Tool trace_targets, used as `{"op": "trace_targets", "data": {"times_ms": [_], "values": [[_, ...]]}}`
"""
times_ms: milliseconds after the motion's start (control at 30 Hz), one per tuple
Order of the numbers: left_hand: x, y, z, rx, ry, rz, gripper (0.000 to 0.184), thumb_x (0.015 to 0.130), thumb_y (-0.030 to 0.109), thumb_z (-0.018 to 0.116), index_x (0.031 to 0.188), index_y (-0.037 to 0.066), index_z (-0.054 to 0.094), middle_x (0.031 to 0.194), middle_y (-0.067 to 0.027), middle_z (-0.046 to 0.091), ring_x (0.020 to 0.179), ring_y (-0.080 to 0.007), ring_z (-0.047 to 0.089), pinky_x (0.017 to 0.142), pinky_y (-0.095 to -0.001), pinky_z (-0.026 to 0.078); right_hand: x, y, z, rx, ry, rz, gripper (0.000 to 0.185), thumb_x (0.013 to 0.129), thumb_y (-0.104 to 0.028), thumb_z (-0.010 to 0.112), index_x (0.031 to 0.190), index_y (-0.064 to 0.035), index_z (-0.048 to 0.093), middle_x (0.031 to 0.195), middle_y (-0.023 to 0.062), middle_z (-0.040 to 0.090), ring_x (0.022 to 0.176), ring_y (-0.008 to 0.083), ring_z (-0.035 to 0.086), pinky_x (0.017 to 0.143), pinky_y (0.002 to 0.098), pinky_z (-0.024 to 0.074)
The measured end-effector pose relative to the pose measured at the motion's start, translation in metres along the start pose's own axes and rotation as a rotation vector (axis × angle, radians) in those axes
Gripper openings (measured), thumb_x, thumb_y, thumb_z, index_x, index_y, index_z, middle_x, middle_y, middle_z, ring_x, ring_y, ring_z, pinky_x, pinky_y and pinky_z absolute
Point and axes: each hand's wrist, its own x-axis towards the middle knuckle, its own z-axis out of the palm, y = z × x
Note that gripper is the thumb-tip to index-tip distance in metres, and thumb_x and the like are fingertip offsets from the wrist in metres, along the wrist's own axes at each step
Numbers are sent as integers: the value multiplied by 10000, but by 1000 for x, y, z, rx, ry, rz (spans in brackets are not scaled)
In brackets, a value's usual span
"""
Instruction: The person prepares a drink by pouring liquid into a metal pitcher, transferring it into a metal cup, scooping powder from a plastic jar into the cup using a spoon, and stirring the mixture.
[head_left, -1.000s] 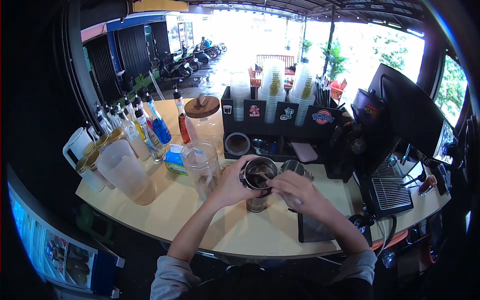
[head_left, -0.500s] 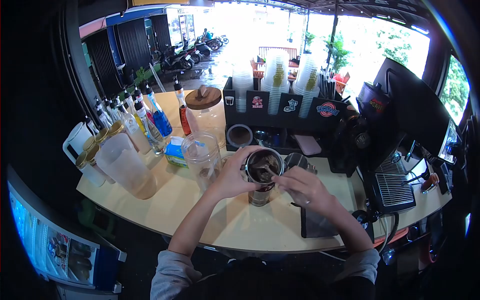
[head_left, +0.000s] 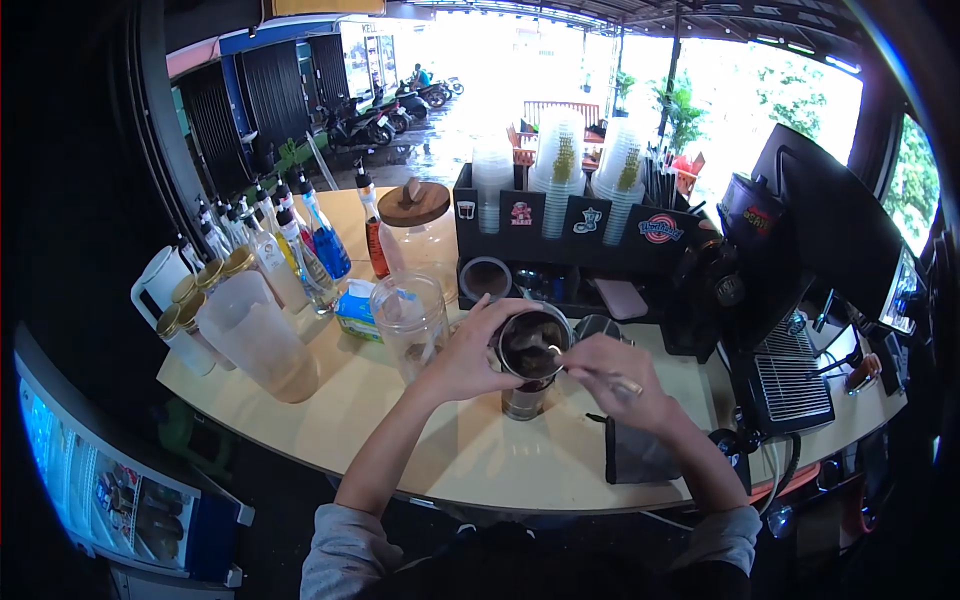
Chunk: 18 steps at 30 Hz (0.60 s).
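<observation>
My left hand (head_left: pixel 482 350) is wrapped around the side of a round, metal-rimmed container (head_left: pixel 507 325) with dark contents. A narrower glass-like lower part (head_left: pixel 523 402) shows beneath it, standing on the counter. In my right hand (head_left: pixel 618 378) is a spoon (head_left: pixel 556 351), its handle pinched between the fingers and its tip dipped into the dark contents. The palm side of the right hand is hidden. Just left of my left hand stands a clear plastic jar (head_left: pixel 410 325). A dark cloth (head_left: pixel 640 452) lies under my right forearm.
A frosted pitcher (head_left: pixel 255 335), syrup pump bottles (head_left: pixel 325 238) and a wood-lidded jar (head_left: pixel 415 235) stand to the left. Behind is a black organizer (head_left: pixel 540 215) with stacked plastic cups (head_left: pixel 557 160). An espresso machine (head_left: pixel 795 365) occupies the right side of the wooden counter (head_left: pixel 470 455).
The spoon has shifted within the container, and my right hand has turned so its handle end shows. The surface of the dark contents looks different. My left hand keeps its hold.
</observation>
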Motion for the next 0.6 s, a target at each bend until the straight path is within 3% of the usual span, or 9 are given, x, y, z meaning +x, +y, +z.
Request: {"op": "trace_targets", "data": {"times_ms": [100,167,267,600], "values": [[1,9,-4,102,-19,34,787,566,193,809,1271,164,461,1236,-26,549,1199,-237,513,1127,-578,143,1,6,-5,106,53,183,165,867,-1,608,1028,-10,643,916,103,631,814,170,615,678,277,491],[1,9,-6,135,-28,32,787,569,201,809,1273,167,461,1239,-27,547,1196,-239,515,1127,-578,144,0,15,-5,427,21,283,145,924,-50,535,1021,2,629,891,78,613,788,118,587,692,259,481],[3,7,-9,184,-87,31,819,582,235,827,1305,148,453,1297,-31,528,1246,-242,479,1131,-558,149,0,20,-7,627,96,447,182,962,-100,476,1026,12,604,876,65,593,753,99,565,711,241,471],[2,9,-6,253,-58,75,817,581,245,808,1309,158,449,1295,-38,528,1232,-247,494,1136,-542,163,20,19,-13,502,44,437,192,973,-111,465,997,26,598,782,37,594,677,54,503,643,217,438]]}}
